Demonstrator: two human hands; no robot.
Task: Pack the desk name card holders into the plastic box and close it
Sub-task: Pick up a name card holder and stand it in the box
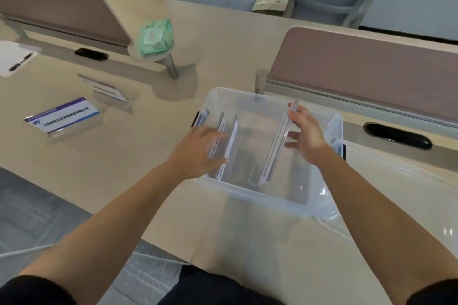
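Clear plastic box (272, 195) sits open on the pale desk (124, 151), near the middle, with its translucent lid (401, 181) lying just to its right. Inside, along the left wall, a few name card holders (230, 141) stand on edge. The left hand (198, 148) lies against them with fingers stretched out, gripping nothing. The right hand (306, 131) pinches another acrylic holder (275, 151) by its far upper edge, thumb on one face and fingers over the top. That holder stands tilted on edge in the middle of the box. Two more are out on the desk, well to the left: a blue-edged holder (64, 119) nearer, and a second holder (109, 91) just beyond it. Farther back, a green tissue pack (155, 37) rests at the end of a pinkish partition screen (62, 12).
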